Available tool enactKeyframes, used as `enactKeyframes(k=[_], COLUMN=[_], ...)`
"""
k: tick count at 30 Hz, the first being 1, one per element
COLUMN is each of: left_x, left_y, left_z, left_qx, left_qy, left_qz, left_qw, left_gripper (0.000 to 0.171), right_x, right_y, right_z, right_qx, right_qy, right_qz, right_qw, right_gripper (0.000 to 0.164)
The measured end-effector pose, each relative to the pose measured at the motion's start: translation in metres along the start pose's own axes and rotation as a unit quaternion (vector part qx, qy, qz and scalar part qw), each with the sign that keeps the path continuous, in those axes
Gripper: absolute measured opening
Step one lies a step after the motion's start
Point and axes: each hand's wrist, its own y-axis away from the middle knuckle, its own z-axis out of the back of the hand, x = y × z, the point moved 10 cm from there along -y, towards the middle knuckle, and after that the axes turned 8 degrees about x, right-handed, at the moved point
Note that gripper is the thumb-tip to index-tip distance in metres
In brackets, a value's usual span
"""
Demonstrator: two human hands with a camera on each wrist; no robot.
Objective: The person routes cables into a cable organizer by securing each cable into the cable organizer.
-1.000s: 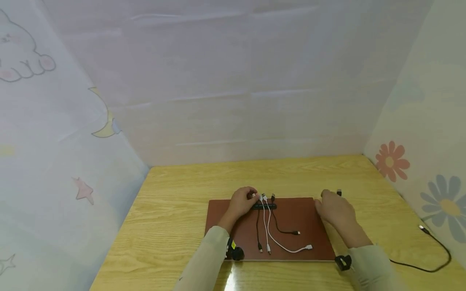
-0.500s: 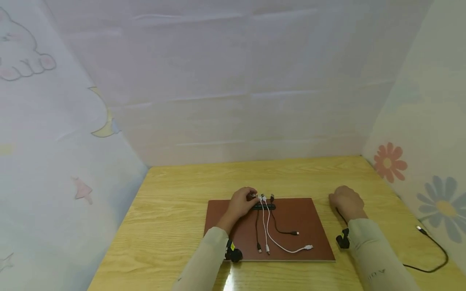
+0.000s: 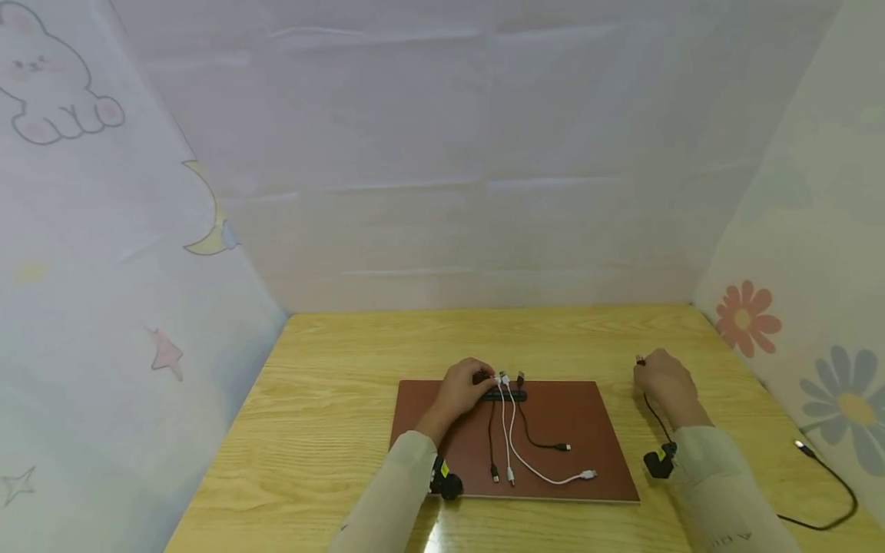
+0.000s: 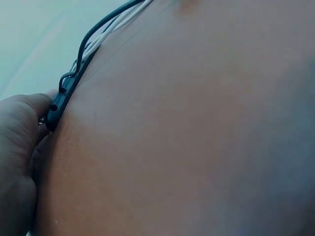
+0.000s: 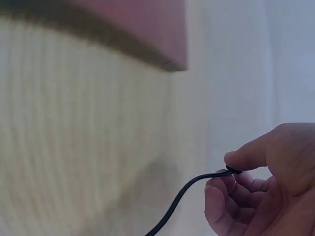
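Note:
My left hand [image 3: 459,388] grips the left end of a black cable holder [image 3: 513,396] on the back edge of a brown board [image 3: 567,415]. In the left wrist view the fingers reach the end of this slotted cable holder [image 4: 64,101], where black and white cables pass through. To the right of the board, my right hand [image 3: 665,382] pinches a black USB cable between thumb and fingers, its plug [image 3: 640,359] pointing away. The right wrist view shows the black cable [image 5: 184,189] trailing from the pinch.
Two white cables [image 3: 546,477] and two black ones lie over the board, tips toward the front. Another cable end [image 3: 823,461] curls on the wooden table [image 3: 332,399] at far right. Patterned fabric walls [image 3: 442,192] stand at the back and sides.
My right hand has moved right, away from the board's back right corner, and has taken hold of the black USB cable near its plug. The left hand stays at the cable holder.

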Motion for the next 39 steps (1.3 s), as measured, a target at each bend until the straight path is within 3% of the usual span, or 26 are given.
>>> enactKeyframes(k=[10, 17, 25, 31, 39], left_x=[-0.003, -0.011, -0.065, -0.113, -0.165], left_y=[-0.006, -0.007, -0.009, -0.008, -0.001], left_z=[0.006, 0.010, 0.017, 0.012, -0.002], left_qx=[0.004, 0.022, 0.020, 0.056, 0.135], left_qy=[-0.004, 0.002, -0.005, 0.018, 0.124], left_qz=[-0.003, -0.006, -0.069, -0.114, -0.149], left_qw=[1.0000, 0.9997, 0.9974, 0.9918, 0.9718], left_gripper=[0.019, 0.020, 0.026, 0.032, 0.044], right_x=[0.073, 0.112, 0.143, 0.163, 0.184], right_y=[0.046, 0.079, 0.108, 0.127, 0.148], right_z=[0.057, 0.074, 0.089, 0.094, 0.099], right_qx=[-0.113, -0.148, -0.168, -0.174, -0.189], right_qy=[0.023, 0.006, -0.019, -0.029, -0.032], right_qz=[0.102, 0.144, 0.189, 0.226, 0.254], right_qw=[0.988, 0.978, 0.967, 0.958, 0.948], right_gripper=[0.050, 0.050, 0.040, 0.037, 0.033])
